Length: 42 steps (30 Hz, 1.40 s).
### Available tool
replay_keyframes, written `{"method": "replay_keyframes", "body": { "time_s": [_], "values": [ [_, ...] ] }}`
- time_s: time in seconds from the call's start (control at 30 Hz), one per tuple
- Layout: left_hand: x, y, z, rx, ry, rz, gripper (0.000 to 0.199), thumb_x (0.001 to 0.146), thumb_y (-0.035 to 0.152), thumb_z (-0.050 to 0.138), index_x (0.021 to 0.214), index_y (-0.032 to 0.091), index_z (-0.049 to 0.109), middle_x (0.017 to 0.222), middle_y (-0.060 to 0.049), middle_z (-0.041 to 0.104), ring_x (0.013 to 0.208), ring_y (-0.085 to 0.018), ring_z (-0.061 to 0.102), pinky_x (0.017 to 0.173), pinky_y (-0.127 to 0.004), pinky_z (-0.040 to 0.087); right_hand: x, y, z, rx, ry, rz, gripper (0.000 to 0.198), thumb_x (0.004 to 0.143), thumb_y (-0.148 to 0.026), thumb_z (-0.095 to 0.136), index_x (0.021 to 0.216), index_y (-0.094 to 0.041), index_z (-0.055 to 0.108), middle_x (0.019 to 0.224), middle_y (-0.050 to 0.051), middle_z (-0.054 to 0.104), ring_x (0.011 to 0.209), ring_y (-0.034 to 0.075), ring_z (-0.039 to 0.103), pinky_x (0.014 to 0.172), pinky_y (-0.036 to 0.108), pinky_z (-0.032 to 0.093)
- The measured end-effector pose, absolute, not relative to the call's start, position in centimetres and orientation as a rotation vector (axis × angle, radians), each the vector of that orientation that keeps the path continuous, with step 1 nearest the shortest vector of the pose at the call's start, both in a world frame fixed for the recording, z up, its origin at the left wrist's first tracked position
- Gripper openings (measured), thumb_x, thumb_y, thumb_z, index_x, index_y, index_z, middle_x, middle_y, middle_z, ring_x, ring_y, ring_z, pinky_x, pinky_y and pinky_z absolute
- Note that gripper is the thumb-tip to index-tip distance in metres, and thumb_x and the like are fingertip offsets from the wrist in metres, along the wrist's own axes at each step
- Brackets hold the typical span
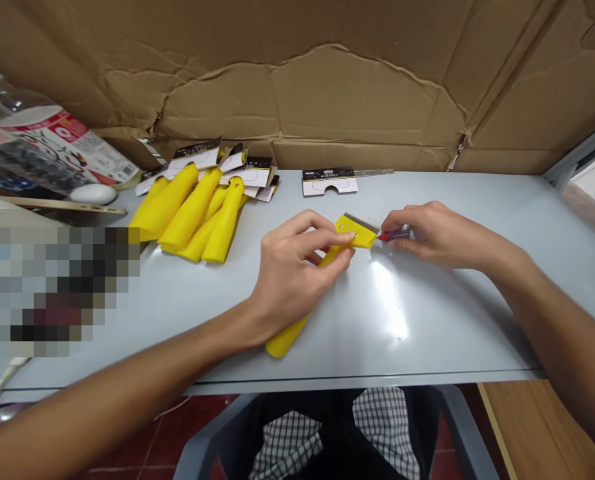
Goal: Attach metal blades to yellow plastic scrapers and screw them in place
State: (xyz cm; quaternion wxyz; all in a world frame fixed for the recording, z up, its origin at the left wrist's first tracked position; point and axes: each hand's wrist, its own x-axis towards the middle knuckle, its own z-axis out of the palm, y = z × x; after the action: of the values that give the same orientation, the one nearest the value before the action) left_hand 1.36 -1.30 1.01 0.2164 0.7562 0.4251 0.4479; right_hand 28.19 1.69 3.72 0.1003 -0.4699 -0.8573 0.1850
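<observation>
My left hand (302,257) is closed round the neck of a yellow scraper (286,340), with its thumb and fingers pressed near the head. A thin grey blade (360,222) runs along the far edge of that head, and small holes or screws show on its face. In my right hand (435,233) is a small screwdriver (396,235) with a red and dark purple handle, pinched between thumb and fingers. Its tip points left at the right corner of the scraper's head; whether it touches I cannot tell.
Several yellow scrapers (187,213) with card sleeves lie piled at left. A card sleeve (330,183) lies at the back, before a cardboard wall (327,100). Plastic bottles (67,143), a white mouse (93,194) and a blurred-out patch are farther left on the table (457,320).
</observation>
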Motion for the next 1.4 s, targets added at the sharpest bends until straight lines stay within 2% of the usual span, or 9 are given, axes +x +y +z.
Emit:
{"method": "replay_keyframes", "body": {
  "time_s": [0.1, 0.27, 0.5, 0.63, 0.77, 0.87, 1.03, 1.17, 1.4],
  "values": [
    [1.1, -1.0, 0.8, 2.23, 1.108, 1.153, 0.013, 0.091, 0.02, 0.075, 0.096, 0.025, 0.086, 0.096, -0.004, 0.077, 0.08, -0.017, 0.069, 0.065, -0.027, 0.06, 28.3, 1.8, 3.4, -1.447, -2.548, 0.415, 0.02, 0.096, -0.031, 0.063, 0.109, -0.025, 0.077, 0.103, 0.007, 0.077, 0.091, 0.024, 0.071, 0.079, 0.037, 0.05],
    [0.7, -0.6, 0.5, 2.371, 1.085, 0.97, 0.012, 0.093, 0.02, 0.074, 0.095, 0.024, 0.084, 0.099, -0.005, 0.079, 0.083, -0.018, 0.071, 0.076, -0.031, 0.06, 28.2, 1.9, 3.0, -1.29, -2.619, 0.408, 0.035, 0.101, -0.026, 0.056, 0.13, -0.027, 0.075, 0.109, 0.007, 0.079, 0.103, 0.026, 0.069, 0.092, 0.043, 0.051],
    [0.8, -0.5, 0.6, 2.339, 1.104, 0.882, 0.011, 0.093, 0.02, 0.071, 0.086, 0.024, 0.078, 0.098, -0.006, 0.078, 0.085, -0.02, 0.072, 0.077, -0.033, 0.06, 28.0, 1.9, 3.1, -1.188, -2.675, 0.4, 0.032, 0.103, -0.026, 0.053, 0.115, -0.026, 0.082, 0.111, 0.007, 0.08, 0.103, 0.027, 0.069, 0.093, 0.047, 0.051],
    [0.8, -0.5, 0.6, 2.289, 1.175, 0.909, 0.004, 0.09, 0.02, 0.076, 0.09, 0.023, 0.076, 0.092, -0.003, 0.076, 0.079, -0.018, 0.071, 0.073, -0.031, 0.061, 27.9, 1.8, 3.2, -1.201, -2.65, 0.4, 0.031, 0.102, -0.024, 0.053, 0.114, -0.026, 0.082, 0.108, 0.006, 0.081, 0.101, 0.025, 0.071, 0.091, 0.043, 0.051],
    [1.1, -0.3, 0.9, 2.064, 1.184, 1.017, 0.019, 0.089, 0.024, 0.08, 0.108, 0.021, 0.079, 0.115, -0.006, 0.076, 0.073, -0.014, 0.074, 0.065, -0.027, 0.063, 27.8, 1.5, 3.6, -1.19, -2.604, 0.468, 0.032, 0.103, -0.023, 0.053, 0.119, -0.025, 0.081, 0.111, 0.006, 0.081, 0.099, 0.023, 0.074, 0.09, 0.039, 0.052],
    [1.5, -0.3, 1.4, 1.733, 1.192, 1.006, 0.02, 0.09, 0.031, 0.082, 0.105, 0.018, 0.08, 0.126, -0.011, 0.075, 0.069, -0.015, 0.076, 0.06, -0.028, 0.065, 27.8, 1.3, 4.0, -1.2, -2.565, 0.473, 0.032, 0.104, -0.025, 0.054, 0.12, -0.026, 0.081, 0.113, 0.005, 0.082, 0.097, 0.023, 0.075, 0.087, 0.038, 0.052],
    [1.7, -0.1, 1.6, 1.221, 1.104, 0.886, 0.023, 0.089, 0.032, 0.087, 0.103, 0.015, 0.079, 0.098, -0.012, 0.083, 0.075, -0.021, 0.08, 0.071, -0.033, 0.07, 28.0, 1.1, 4.3, -1.279, -2.504, 0.327, 0.032, 0.107, -0.03, 0.053, 0.122, -0.027, 0.081, 0.11, 0.007, 0.081, 0.093, 0.024, 0.073, 0.084, 0.038, 0.05],
    [1.9, 0.1, 0.9, 1.034, 0.987, 0.879, 0.02, 0.086, 0.026, 0.089, 0.1, 0.014, 0.08, 0.104, -0.011, 0.083, 0.086, -0.023, 0.082, 0.076, -0.033, 0.072, 27.8, 0.9, 4.4, -1.301, -2.453, 0.173, 0.031, 0.108, -0.029, 0.055, 0.123, -0.026, 0.081, 0.112, 0.007, 0.08, 0.094, 0.023, 0.073, 0.083, 0.037, 0.049],
    [2.0, 0.0, 0.3, 0.967, 0.957, 0.872, 0.02, 0.085, 0.023, 0.09, 0.098, 0.013, 0.079, 0.095, -0.011, 0.082, 0.083, -0.024, 0.082, 0.075, -0.032, 0.072, 27.2, 0.3, 4.5, -1.315, -2.477, -0.103, 0.029, 0.108, -0.026, 0.057, 0.119, -0.029, 0.084, 0.104, 0.007, 0.079, 0.089, 0.022, 0.07, 0.076, 0.036, 0.04]
  ]
}}
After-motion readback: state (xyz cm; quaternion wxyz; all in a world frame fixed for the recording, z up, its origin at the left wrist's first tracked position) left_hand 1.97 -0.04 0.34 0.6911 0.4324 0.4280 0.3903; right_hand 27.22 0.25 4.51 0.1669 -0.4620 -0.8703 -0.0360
